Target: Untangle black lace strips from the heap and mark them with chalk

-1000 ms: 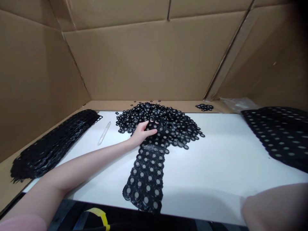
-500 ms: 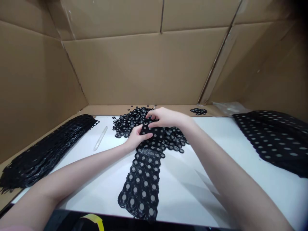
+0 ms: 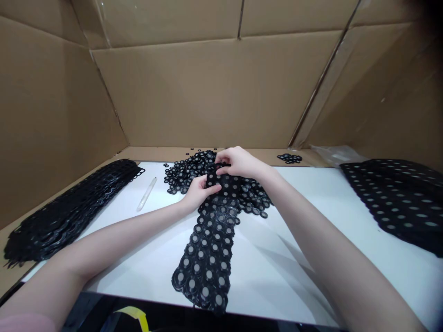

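A long black rubber sheet of linked rings (image 3: 207, 249) lies on the white table (image 3: 311, 240), its long axis running straight away from the person, so that its far end sits directly ahead where both hands meet, beside the pile of loose black rings (image 3: 188, 170). The left hand (image 3: 198, 191) pinches that far end from the left with fingers closed narrow on it, while the right hand (image 3: 238, 162), slightly farther out, grips the same end from above. Both forearms stretch forward and converge.
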The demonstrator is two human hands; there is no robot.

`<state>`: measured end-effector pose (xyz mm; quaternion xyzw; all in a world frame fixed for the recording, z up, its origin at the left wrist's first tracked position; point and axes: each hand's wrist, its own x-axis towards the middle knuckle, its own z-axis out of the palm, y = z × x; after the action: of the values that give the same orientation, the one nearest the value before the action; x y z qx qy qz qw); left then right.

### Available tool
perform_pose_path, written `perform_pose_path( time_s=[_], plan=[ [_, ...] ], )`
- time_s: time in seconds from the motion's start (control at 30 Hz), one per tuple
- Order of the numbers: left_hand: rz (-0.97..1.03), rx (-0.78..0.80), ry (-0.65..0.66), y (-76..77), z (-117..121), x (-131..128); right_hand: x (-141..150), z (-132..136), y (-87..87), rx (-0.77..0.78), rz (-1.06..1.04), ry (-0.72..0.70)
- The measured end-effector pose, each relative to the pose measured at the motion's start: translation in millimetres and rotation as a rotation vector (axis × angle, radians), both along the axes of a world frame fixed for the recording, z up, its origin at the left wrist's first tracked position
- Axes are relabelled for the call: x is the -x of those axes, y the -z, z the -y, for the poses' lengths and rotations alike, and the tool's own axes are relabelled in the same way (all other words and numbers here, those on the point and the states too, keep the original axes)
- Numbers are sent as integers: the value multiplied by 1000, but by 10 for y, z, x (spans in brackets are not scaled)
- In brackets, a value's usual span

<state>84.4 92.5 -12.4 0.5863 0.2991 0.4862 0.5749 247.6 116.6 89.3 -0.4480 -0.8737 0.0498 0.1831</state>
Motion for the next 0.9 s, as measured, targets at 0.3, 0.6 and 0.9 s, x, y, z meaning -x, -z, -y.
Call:
perform_pose_path(
  time_s=[0.3, 0.6, 0.9],
  plan=[
    [-65, -40, -27, -1, 0, -1, 40, 81, -41, 28, 96, -17],
    [-255, -195, -138, 2, -16, -5, 100, 79, 47, 108, 149, -105],
    [-217, -171, -126, 16, -2, -1, 130, 54, 104, 157, 107, -154]
  ],
)
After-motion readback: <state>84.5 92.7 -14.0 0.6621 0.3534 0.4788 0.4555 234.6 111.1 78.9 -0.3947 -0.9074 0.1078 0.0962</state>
